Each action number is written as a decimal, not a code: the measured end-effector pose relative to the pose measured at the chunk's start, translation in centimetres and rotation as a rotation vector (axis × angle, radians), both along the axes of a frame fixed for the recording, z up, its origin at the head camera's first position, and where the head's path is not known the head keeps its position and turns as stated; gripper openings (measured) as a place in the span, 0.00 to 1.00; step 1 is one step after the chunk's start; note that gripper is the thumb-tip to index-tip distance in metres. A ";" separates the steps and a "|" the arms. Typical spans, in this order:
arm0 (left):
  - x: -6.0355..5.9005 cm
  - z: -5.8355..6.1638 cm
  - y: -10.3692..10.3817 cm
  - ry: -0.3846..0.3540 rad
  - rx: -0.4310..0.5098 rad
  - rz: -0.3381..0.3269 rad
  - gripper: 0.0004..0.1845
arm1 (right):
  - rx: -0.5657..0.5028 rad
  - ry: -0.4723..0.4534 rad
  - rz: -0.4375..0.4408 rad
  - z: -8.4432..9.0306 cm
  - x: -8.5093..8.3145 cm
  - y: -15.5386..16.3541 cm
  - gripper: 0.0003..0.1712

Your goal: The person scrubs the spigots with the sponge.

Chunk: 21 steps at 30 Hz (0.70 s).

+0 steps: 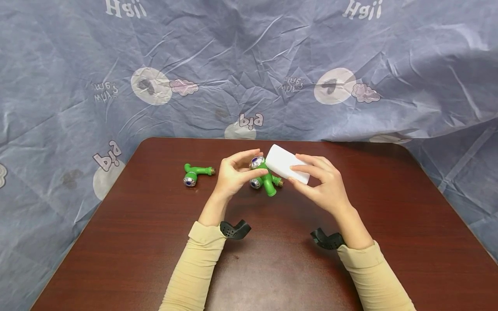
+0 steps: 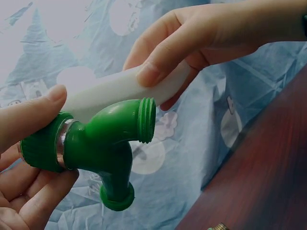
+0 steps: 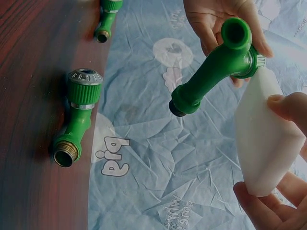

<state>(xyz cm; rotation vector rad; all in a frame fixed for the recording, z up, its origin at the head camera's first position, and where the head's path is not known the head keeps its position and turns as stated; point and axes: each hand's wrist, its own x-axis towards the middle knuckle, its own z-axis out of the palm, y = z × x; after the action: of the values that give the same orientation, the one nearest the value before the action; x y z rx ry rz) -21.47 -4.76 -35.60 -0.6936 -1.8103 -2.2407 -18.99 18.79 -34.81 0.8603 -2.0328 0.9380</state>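
Left hand (image 1: 233, 175) of mine gripped a green tap (image 2: 98, 143) by its knob end, fingers curled round it, lifted above the dark wooden table (image 1: 389, 224). Right hand (image 1: 324, 185) pinched a white sponge block (image 1: 287, 164) between thumb and fingers, its flat side touching the held tap. Just beyond, under the raised one, a second green tap (image 3: 76, 120) lay on the table. Farther left, well apart, lay a third green tap (image 1: 196, 173). Behind hung a crumpled blue printed cloth (image 1: 249, 65).
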 end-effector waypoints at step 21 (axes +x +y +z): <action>0.1 -0.2 0.0 0.133 -0.104 0.130 0.18 | 0.030 -0.027 -0.006 0.7 0.2 0.8 0.15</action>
<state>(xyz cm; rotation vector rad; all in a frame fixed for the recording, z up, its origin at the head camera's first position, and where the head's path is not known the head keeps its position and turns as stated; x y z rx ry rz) -21.42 -4.72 -35.83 -0.7037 -1.8605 -1.9829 -18.77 19.59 -34.15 0.8617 -2.0761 0.9230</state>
